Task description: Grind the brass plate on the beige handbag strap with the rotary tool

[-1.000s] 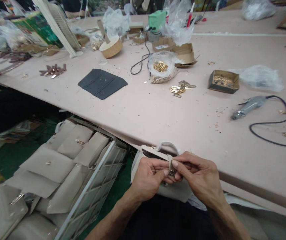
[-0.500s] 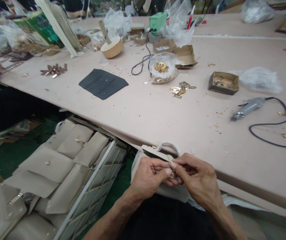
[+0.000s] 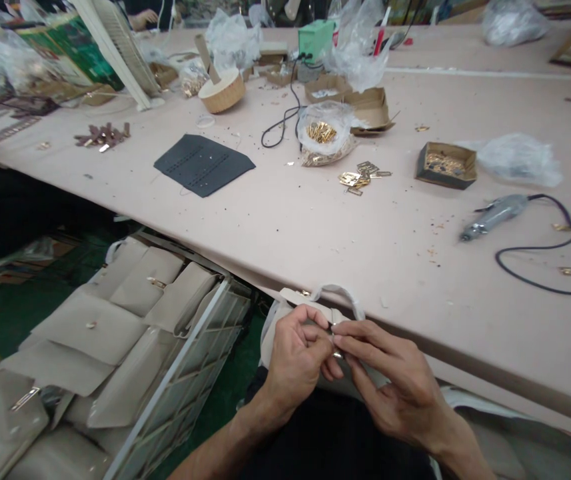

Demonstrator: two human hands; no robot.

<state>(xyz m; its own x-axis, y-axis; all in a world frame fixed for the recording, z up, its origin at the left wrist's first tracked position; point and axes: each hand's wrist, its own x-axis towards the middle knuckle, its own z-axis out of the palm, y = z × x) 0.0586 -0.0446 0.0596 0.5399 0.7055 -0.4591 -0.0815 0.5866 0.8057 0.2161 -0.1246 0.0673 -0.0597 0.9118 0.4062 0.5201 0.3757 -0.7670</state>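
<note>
A beige handbag (image 3: 292, 298) rests against the table's front edge, at my lap, its wrapped handle (image 3: 340, 292) arching up toward the table. On the bag's near side, my left hand (image 3: 296, 350) is closed, thumb and fingers bent together at the bag's front. My right hand (image 3: 398, 377) meets it there, its fingertips pinched on a small metal fitting (image 3: 334, 327). The fingers mostly cover that fitting, so its shape is unclear. Another bit of shiny metal (image 3: 338, 355) shows just below the fingertips.
A crate (image 3: 185, 380) full of beige bags (image 3: 90, 323) stands at left. On the table (image 3: 315, 240) lie a corded electric screwdriver (image 3: 495, 217), a box of small parts (image 3: 446, 165), gold plates (image 3: 358, 179), a bag of gold pieces (image 3: 322, 133), a dark panel (image 3: 204, 165) and a mallet (image 3: 222, 90).
My right hand has turned, its fingers now straighter and the thumb lower. My left fingers have curled in more tightly at the bag. The view has shifted slightly.
</note>
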